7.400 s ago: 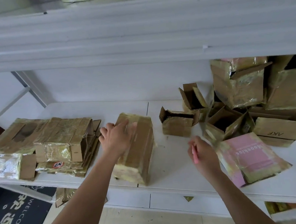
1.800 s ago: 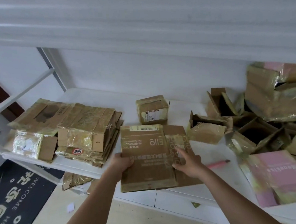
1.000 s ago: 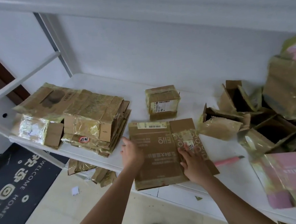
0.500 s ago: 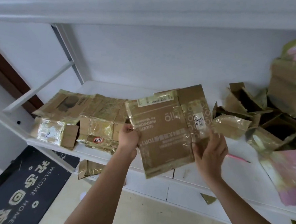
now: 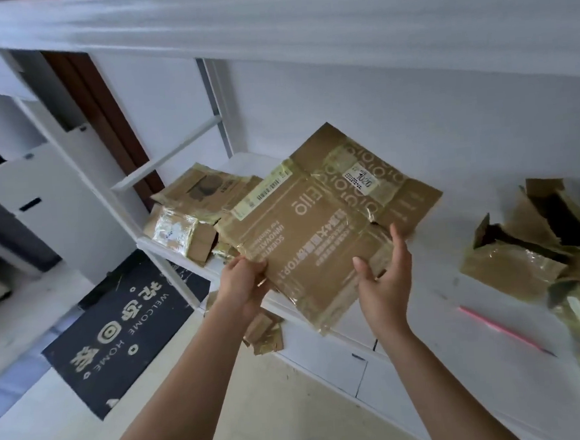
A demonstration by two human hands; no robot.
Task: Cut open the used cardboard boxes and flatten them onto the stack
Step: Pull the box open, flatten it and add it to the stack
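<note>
A flattened, tape-covered cardboard box (image 5: 320, 224) hangs in the air over the white shelf (image 5: 466, 314), tilted up toward the far right. My left hand (image 5: 243, 285) grips its near left edge. Under its near right part, my right hand (image 5: 385, 275) is held palm up with straight fingers touching the underside. The stack of flattened boxes (image 5: 198, 205) lies at the shelf's left end, partly hidden behind the held box. A pink cutter (image 5: 505, 330) lies on the shelf to the right.
Opened, unflattened boxes (image 5: 530, 240) are piled at the right end of the shelf. Cardboard scraps (image 5: 264, 335) lie below the shelf edge. A dark welcome mat (image 5: 117, 328) covers the floor at the left. An upper shelf (image 5: 302, 19) runs overhead.
The flattened box has swung left toward the stack and tilted. My right hand's fingers have opened beneath it. The view has turned left.
</note>
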